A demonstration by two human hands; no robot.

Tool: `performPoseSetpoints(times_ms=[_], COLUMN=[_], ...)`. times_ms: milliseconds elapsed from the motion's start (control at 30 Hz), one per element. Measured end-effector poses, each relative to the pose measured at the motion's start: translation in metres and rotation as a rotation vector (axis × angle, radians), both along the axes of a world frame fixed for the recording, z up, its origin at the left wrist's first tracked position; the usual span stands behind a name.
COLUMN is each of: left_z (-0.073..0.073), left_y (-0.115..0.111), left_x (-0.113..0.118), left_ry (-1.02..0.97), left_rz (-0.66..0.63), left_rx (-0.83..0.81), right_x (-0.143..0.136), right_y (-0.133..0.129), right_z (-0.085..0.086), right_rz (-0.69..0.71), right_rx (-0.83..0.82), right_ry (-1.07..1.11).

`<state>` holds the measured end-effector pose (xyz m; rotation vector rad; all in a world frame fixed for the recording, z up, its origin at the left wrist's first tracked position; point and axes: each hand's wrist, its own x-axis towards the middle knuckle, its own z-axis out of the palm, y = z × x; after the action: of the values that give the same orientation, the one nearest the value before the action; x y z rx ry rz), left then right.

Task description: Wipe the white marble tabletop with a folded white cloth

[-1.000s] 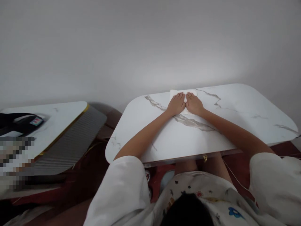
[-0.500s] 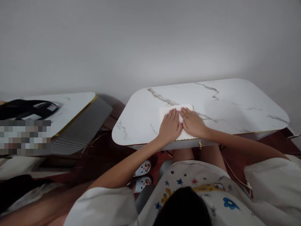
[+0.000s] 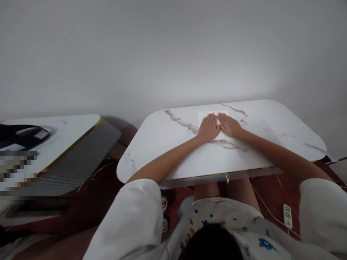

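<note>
Both palms lie flat on a white cloth [image 3: 202, 116], pressed against a white marble-patterned tabletop [image 3: 271, 144] towards its back edge. My left hand [image 3: 209, 128] has its fingers stretched out and covers the cloth's left part. Beside it, my right hand [image 3: 229, 124] rests the same way on the right part, the two thumbs close together. Most of the cloth is hidden beneath my hands, and its outline blends into the pale surface.
A second marble-topped table [image 3: 73, 126] with a black bag-like item [image 3: 29, 133] stands at the left. Behind is a grey wall [image 3: 173, 54]. A small gold knob [image 3: 227, 180] sticks out at the table's front. On the red floor lies a power strip [image 3: 287, 215] with a cord.
Both hands have slid the cloth away from me, from near the table's front edge towards the back and slightly right. My arms are stretched further out. The view has shifted a little.
</note>
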<state>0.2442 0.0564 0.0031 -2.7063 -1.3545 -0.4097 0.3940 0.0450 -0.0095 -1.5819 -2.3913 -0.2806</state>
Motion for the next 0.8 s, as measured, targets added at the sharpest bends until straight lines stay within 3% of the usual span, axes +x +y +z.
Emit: performPoseSetpoints(times_ms=[233, 333, 433, 533, 633, 800], left_z=[-0.007, -0.009, -0.01, -0.01, -0.011, -0.01], left_y=[0.093, 0.122, 0.139, 0.142, 0.13, 0.087], left_x=[-0.018, -0.019, -0.006, 0.017, 0.034, 0.027], left_ry=[0.033, 0.041, 0.022, 0.007, 0.004, -0.003], left_rz=[0.069, 0.071, 0.051, -0.015, -0.08, -0.174], left_rx=[0.077, 0.096, 0.104, 0.1, 0.078, 0.049], right_x=[-0.021, -0.022, -0.009, 0.012, 0.028, 0.022], right_y=[0.097, 0.124, 0.138, 0.134, 0.113, 0.06], right_z=[0.0, 0.001, 0.0, -0.001, -0.004, -0.009], right_rz=[0.042, 0.039, 0.029, -0.031, -0.105, -0.161], right_rx=[0.026, 0.027, 0.011, -0.002, 0.021, 0.064], right_ry=[-0.017, 0.008, 0.023, 0.033, 0.038, 0.039])
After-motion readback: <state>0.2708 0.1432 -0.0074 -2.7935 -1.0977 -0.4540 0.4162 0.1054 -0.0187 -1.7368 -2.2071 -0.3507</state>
